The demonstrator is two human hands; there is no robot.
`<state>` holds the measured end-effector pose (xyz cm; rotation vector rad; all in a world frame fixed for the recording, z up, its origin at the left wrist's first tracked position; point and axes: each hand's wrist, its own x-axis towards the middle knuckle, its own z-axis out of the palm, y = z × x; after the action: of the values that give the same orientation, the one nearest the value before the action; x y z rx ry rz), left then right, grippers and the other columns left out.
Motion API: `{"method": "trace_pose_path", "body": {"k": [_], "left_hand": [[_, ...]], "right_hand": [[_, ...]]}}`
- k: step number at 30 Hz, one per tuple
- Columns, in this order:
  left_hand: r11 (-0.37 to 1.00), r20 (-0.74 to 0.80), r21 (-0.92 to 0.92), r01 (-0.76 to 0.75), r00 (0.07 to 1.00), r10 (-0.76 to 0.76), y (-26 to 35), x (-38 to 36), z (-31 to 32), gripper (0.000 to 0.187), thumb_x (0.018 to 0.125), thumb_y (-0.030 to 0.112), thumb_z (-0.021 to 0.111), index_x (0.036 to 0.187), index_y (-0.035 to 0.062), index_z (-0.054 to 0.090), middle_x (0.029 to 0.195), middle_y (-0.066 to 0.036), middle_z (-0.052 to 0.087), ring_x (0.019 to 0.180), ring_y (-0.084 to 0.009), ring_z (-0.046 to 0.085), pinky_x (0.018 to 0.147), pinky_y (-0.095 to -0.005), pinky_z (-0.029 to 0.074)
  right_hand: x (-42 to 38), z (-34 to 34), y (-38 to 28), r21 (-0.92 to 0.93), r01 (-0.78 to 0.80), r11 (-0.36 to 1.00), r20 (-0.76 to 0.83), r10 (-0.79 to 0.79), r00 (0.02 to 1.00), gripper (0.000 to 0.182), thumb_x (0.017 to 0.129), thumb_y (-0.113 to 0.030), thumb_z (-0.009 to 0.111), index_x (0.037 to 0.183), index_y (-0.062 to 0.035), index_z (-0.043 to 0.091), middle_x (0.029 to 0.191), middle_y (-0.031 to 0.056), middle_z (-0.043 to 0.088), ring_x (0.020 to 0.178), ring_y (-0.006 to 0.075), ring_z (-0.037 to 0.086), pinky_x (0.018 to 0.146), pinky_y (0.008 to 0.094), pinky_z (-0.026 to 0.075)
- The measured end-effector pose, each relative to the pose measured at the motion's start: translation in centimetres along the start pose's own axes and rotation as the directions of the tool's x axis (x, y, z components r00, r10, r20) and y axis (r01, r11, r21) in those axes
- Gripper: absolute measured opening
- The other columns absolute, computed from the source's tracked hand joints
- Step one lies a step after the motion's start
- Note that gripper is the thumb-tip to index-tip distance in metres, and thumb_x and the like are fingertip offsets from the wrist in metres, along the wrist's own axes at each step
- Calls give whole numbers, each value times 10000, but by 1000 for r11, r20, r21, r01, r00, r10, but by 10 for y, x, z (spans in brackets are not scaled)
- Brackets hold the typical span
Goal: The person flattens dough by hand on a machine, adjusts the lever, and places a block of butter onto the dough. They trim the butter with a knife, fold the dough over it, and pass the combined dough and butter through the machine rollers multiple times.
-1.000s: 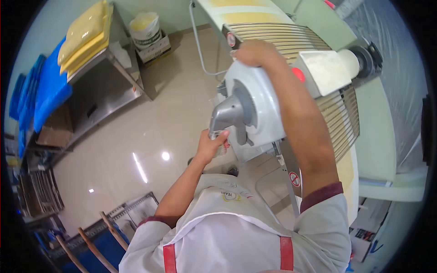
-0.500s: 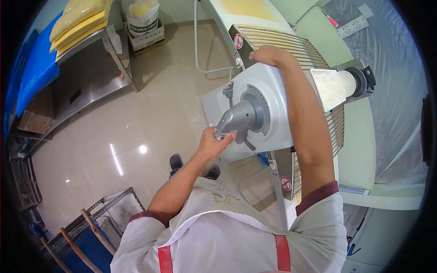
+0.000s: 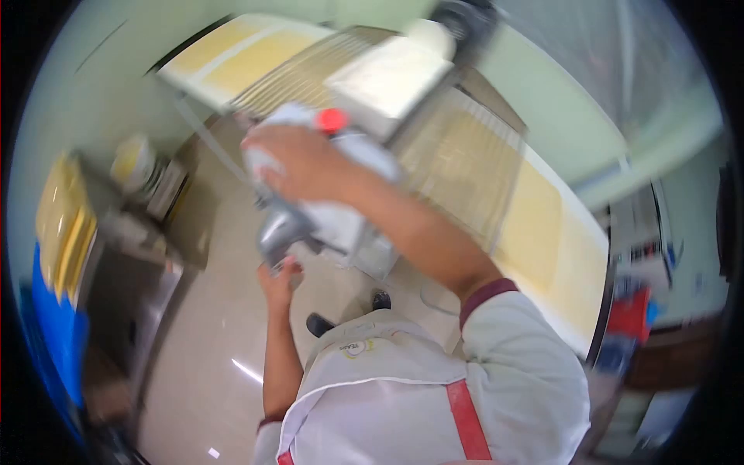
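— Both hands are on the dough sheeter's white housing (image 3: 341,209). Left hand (image 3: 277,280) is under the grey lever (image 3: 277,229), fingers curled up around its lower end, so it looks like a grasp, though the blur keeps me from being sure how tight. Right hand (image 3: 298,163) lies spread flat across the top of the housing, just near the red button (image 3: 333,120), not clenched on anything.

— What's different from a moment ago?

— Mostly the view. Half a second back the machine sat centre-right and sharp; now the head has swung, everything is smeared, and the housing sits upper left of centre. The hands have kept their stations: left at the lever, right on top. The lever seems to point more steeply down toward the floor, but with this blur I can't tell whether it turned or only the camera did.

— And the surroundings?

— The wire guard (image 3: 457,167) and the pale yellow dough sheet (image 3: 535,225) on the belt run off to the right and near; more dough (image 3: 248,54) lies on the far end. Yellow and blue trays (image 3: 62,232) are stacked at the left, with a bucket (image 3: 132,163) beside them.

— So the lever work?

— My judgement: it is ongoing, grip kept, nothing released.
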<state>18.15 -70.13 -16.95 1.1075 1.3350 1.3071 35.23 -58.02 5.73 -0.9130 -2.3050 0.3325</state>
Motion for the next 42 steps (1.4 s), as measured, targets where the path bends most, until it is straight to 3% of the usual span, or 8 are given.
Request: {"method": "trace_pose_path", "body": {"k": [4,9,18,22,24,30,35,42], "left_hand": [[997,-71,-46,-60,996,57,6,-3,11,383,830,386,701,821,15,609,678,-87,635,619,-173,621,578,-315,501],[992,-21,-118,-55,998,53,-20,8,-7,406,849,408,688,807,36,532,655,-72,563,599,-178,575,590,-340,499],[981,14,-191,-39,999,43,-4,5,3,375,930,382,590,749,70,486,656,-54,512,591,-179,518,635,-367,502],[980,1,-197,-2,1000,2,0,1,1,391,924,403,590,744,70,490,653,-52,504,610,-189,515,655,-371,494],[980,-68,-197,9,997,-23,-7,7,-1,381,916,402,601,754,73,500,650,-50,503,612,-189,521,652,-366,493],[954,-181,-293,69,975,-127,-6,3,4,304,890,337,639,786,70,536,654,-58,543,613,-182,562,634,-349,503],[989,-171,-145,1,985,-26,8,-1,16,293,890,303,632,770,56,530,644,-56,540,594,-170,556,626,-350,509],[991,-201,-131,-16,980,-11,0,-1,14,324,859,334,675,768,46,556,627,-79,581,581,-192,604,576,-333,512]], "right_hand": [[-190,-72,41,-2,-345,939,-435,309,846,408,834,-82,635,1237,-75,571,1292,162,553,1256,317,483,1083,409,345],[-554,-157,163,168,-984,66,-755,650,-85,430,894,-34,568,1318,-40,499,1343,181,523,1308,286,443,1075,362,360],[-448,-37,157,915,-74,397,-401,868,-294,597,871,109,457,1448,6,344,1458,131,423,1331,219,418,1091,298,326],[-448,-26,172,782,-327,530,-527,843,106,591,925,8,455,1472,27,233,1480,222,349,1351,319,388,1135,371,271],[-452,-68,179,111,-834,541,-515,749,417,633,919,-100,513,1470,30,230,1469,257,338,1364,369,351,1139,419,253],[-405,-62,219,-372,-425,825,87,487,869,796,842,-370,588,1451,23,260,1519,261,219,1404,392,253,1157,537,154],[-407,-65,167,-291,-219,931,456,336,824,706,884,-397,511,1467,-68,290,1534,195,249,1424,365,226,1166,526,141],[-487,-118,210,-451,-817,359,-444,703,555,566,838,-117,601,1365,-23,414,1425,227,390,1355,400,320,1128,521,218]]}}
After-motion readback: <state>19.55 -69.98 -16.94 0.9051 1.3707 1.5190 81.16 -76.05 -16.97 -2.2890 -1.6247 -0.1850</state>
